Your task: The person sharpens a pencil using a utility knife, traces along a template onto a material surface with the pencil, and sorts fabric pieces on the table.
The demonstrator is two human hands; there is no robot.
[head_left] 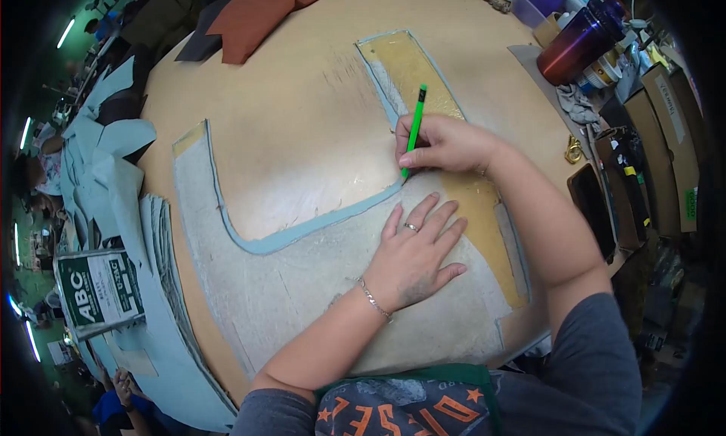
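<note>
A green pencil (415,122) is pinched in my right hand (446,142), its tip down at the inner corner of a large U-shaped template (302,292). The template is worn grey with yellowish patches. Light blue material (302,234) shows from beneath it as a band along the inner curve and thin edges elsewhere. My left hand (414,254), with a ring and a bracelet, lies flat on the grey surface just below the pencil tip, fingers spread. The pencil's point is partly hidden by my right hand.
Light blue sheets (162,338) are stacked at the left, beside a green and white ABC packet (98,291). Brown leather pieces (261,16) lie at the far edge. A purple-red tumbler (581,43), a phone (590,205) and cardboard boxes (669,133) line the right. People sit at far left.
</note>
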